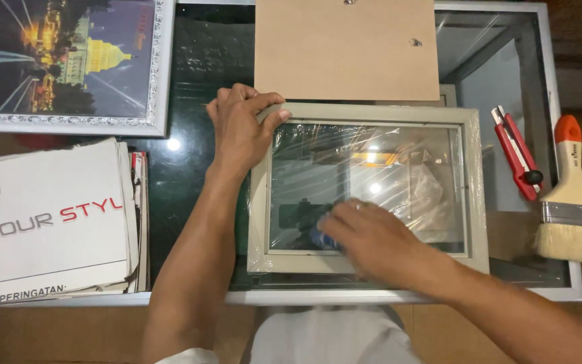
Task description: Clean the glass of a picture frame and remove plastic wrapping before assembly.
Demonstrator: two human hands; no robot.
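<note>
- The person's left hand [240,128] grips the upper left corner of a grey-beige picture frame [474,189], the thumb lying on the front of the frame and the other fingers curled around its outer edge
- The right hand [372,239] lies on the lower part of the frame's glass, fingers bent over a small blue thing [322,238]; this thing is mostly hidden and the hand is blurred, so I cannot tell what it is, only that the hand is closed on it
- The frame lies flat on a glass-top desk [197,175] with a silver rim, near the front edge, and is wrapped in a clear plastic film [399,168] that is wrinkled and shines under the lamp
- Just behind the frame lies a brown backing board [345,50], its lower edge touching or overlapping the top of the frame
- At the right of the frame, a red utility knife [516,162] lies on the desk, and beside it a paintbrush [572,202] with an orange-tipped pale wooden handle, a metal band and light bristles; its bristles point toward the person
- In the far left corner there is a framed night picture [69,54] of a lit domed building, in an ornamented silver frame
- At the left front lies a stack of white cardboard boxes [48,222] with printed letters, well apart from both hands
</note>
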